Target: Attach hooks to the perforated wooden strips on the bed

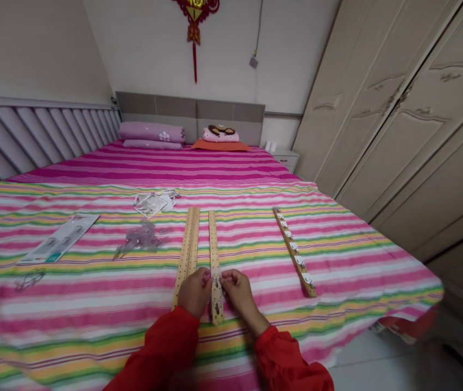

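A narrow wooden strip [214, 239] with rows of small holes lies lengthwise in front of me. On its near part sit small clear pieces with metal bits [217, 307]. My left hand [194, 292] is closed in a pinch at the left edge of a small clear plastic piece [216, 275] on the strip. From the other side, my right hand [239, 293] pinches at the same piece. Its exact shape is too small to make out. Just left of the strip lie more perforated wooden strips [188, 244], partly covered by my left hand.
To the right lies a wooden strip with several white round hooks [294, 247]. On the left are a plastic bag of small parts [141, 237], opened packaging [153, 202], a flat package [62, 239] and thin metal wires [30, 278]. Everything rests on a striped bedsheet [93, 320].
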### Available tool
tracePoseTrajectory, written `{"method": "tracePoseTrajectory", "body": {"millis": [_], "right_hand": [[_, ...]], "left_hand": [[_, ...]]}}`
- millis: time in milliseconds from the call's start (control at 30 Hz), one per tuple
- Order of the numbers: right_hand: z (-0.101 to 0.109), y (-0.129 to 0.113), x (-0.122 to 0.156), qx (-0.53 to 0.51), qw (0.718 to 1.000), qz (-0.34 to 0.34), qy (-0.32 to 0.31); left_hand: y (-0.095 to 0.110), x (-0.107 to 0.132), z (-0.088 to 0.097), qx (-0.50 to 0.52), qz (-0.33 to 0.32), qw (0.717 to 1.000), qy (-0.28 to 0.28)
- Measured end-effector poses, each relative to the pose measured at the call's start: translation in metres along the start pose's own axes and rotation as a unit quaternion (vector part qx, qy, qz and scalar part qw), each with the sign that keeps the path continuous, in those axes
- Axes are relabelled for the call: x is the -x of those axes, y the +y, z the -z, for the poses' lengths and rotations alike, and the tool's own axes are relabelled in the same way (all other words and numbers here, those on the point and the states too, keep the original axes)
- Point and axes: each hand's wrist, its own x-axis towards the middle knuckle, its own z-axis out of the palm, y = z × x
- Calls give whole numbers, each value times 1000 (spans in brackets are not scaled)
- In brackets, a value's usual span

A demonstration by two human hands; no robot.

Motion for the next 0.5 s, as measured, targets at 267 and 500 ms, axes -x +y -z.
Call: {"method": "tracePoseTrajectory", "body": {"millis": [267,500], "right_hand": [[-1,0,-1,-5,1000,-9,5],[1,3,0,29,999,15,6]], "left_hand": [[-1,1,-1,-69,-21,997,-6],[-12,-1,-5,-120,-135,983,28]]}}
